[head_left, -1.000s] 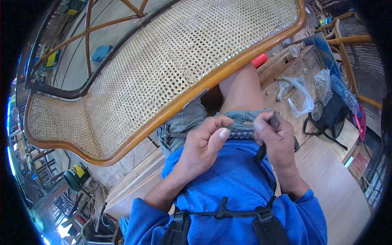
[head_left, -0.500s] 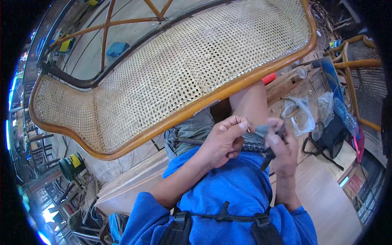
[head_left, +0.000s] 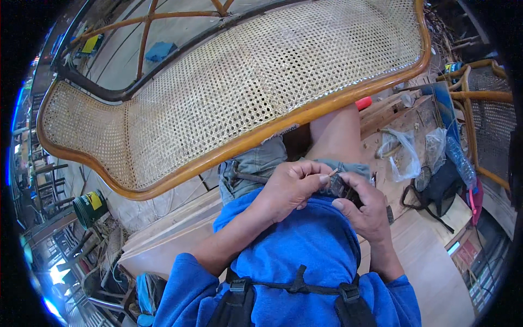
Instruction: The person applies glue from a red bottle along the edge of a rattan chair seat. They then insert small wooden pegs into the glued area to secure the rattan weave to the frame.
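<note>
My left hand (head_left: 291, 188) is in front of my lap, thumb and forefinger pinching a thin pale sliver (head_left: 333, 173) that looks like cane or wood. Close beside it, my right hand (head_left: 369, 207) is curled around a dark-handled tool (head_left: 389, 215). Most of this tool is hidden by the fingers, so its kind is unclear. The right fingertips almost meet the tip of the sliver. Beyond both hands, a woven cane panel (head_left: 218, 103) in a curved brown wooden frame (head_left: 218, 161) slants across my knees.
To the right, clear plastic bags (head_left: 406, 158) and a black bag (head_left: 440, 182) lie on wooden boards. A red cylindrical thing (head_left: 363, 103) lies by my leg. Another cane-panelled frame (head_left: 485, 96) stands far right. At left is a dark green bucket (head_left: 91, 209).
My right hand has moved left and closer to my left hand, and its tool has turned. The left hand still pinches the sliver. The panel appears slightly higher in view.
</note>
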